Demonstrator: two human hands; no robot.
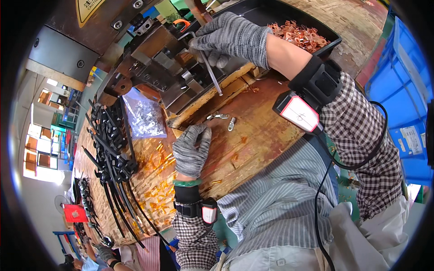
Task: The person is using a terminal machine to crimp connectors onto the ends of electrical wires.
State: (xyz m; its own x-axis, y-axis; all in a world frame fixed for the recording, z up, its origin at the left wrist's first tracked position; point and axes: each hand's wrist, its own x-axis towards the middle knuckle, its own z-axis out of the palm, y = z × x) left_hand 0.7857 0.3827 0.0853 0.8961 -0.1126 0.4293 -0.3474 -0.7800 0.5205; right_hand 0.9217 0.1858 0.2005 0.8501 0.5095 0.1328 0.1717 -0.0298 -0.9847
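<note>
Head view: my grey-gloved right hand (230, 40) grips the bent, silvery steel hex key (211, 74), its bent end close to the dark metal tooling block (153, 74), while my grey-gloved left hand (192, 151) curls loosely over the worn brown wooden tabletop (266, 108); I cannot tell whether it holds anything. For a clean turn, I judge I should seat the tip squarely and pull steadily, keeping my left hand clear in case it slips.

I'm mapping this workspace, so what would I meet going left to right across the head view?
Black cables, clear bag of metal parts, gloved left hand, loose metal terminals, copper pieces, blue bin.
</note>
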